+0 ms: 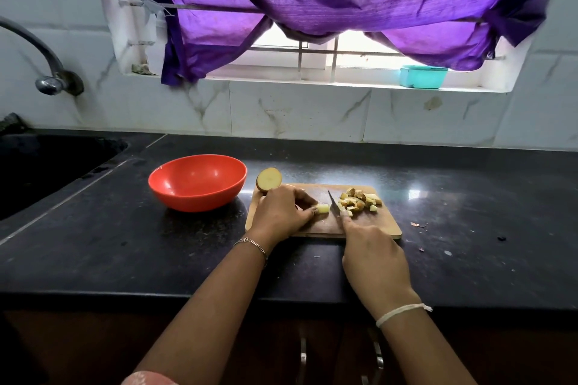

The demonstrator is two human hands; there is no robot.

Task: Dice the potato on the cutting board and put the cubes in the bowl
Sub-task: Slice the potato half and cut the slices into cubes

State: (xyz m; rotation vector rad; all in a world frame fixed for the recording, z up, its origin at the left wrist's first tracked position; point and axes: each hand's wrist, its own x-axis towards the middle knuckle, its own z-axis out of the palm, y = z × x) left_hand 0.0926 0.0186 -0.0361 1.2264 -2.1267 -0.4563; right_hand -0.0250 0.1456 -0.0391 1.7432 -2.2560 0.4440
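Note:
A wooden cutting board [383, 223] lies on the black counter. My left hand [280, 212] pinches a pale strip of potato [323, 209] against the board. My right hand [373, 255] grips a knife [334, 202], whose blade stands just right of that strip, tip pointing away from me. A heap of potato cubes [359, 200] sits on the board's far right part. A potato half [269, 179] stands at the board's far left corner, cut face toward me. The red bowl [197, 182] stands left of the board with nothing in it.
A dark sink [47, 166] is sunk into the counter at the left, with a metal tap [47, 72] above it. A teal box [423, 76] rests on the window sill under a purple curtain. Small peel scraps [417, 224] lie right of the board.

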